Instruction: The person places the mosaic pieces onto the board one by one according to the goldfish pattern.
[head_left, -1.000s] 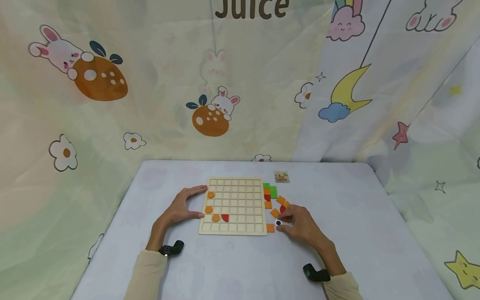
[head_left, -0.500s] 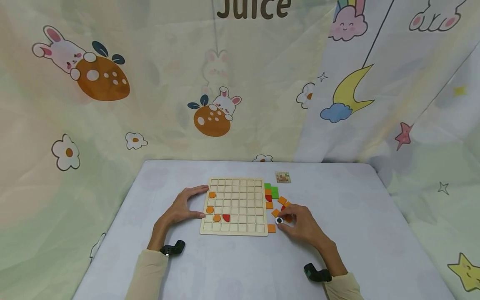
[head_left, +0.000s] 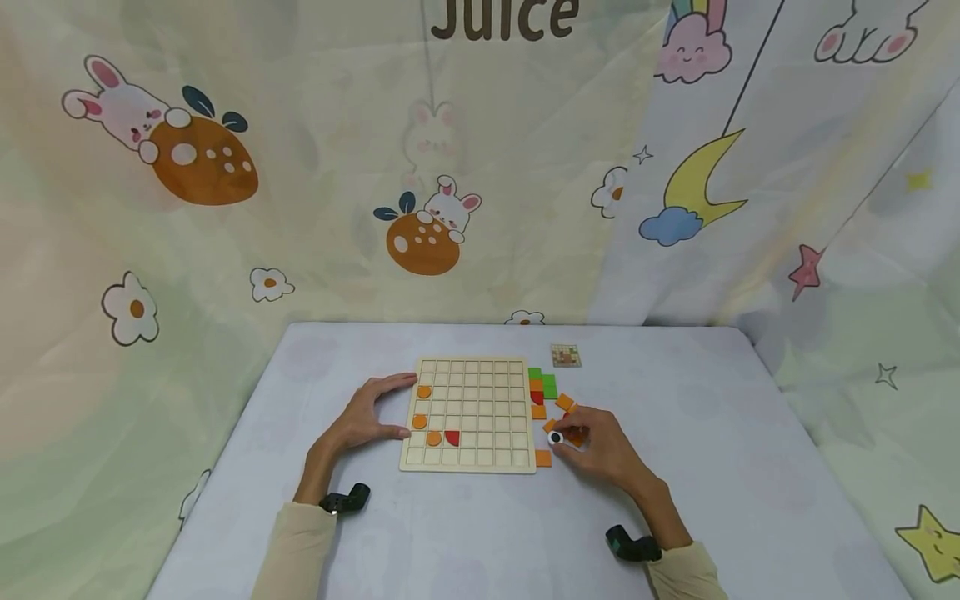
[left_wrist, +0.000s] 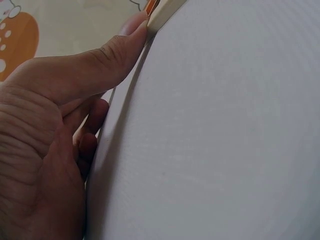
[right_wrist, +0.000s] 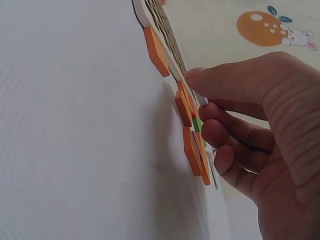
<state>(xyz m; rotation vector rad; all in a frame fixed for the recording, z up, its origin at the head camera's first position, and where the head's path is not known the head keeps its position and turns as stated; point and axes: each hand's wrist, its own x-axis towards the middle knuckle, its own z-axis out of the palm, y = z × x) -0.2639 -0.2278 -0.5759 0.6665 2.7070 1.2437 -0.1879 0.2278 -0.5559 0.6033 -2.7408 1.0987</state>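
A pale wooden grid board (head_left: 480,417) lies on the table, holding several orange round pieces (head_left: 424,392) and a red quarter-round piece (head_left: 452,438). At its left edge rests my left hand (head_left: 360,417), thumb and fingers spread apart along the side. In the left wrist view the thumb (left_wrist: 112,60) touches the board's edge (left_wrist: 167,12). Right of the board, my right hand (head_left: 603,446) pinches a white round piece with a black centre (head_left: 556,437) between thumb and index finger. The right wrist view shows only a sliver of that piece, mostly hidden by the fingers (right_wrist: 225,130).
Orange square tiles (head_left: 543,458), green pieces (head_left: 550,386) and a red piece (head_left: 537,398) lie along the board's right side, some partly under the right hand. A small patterned card (head_left: 566,356) lies behind them. A printed cloth (head_left: 330,208) hangs beyond the table.
The white round piece in my right fingers has shifted slightly away from me, overlapping an orange tile more. My left hand stays at the board's edge.
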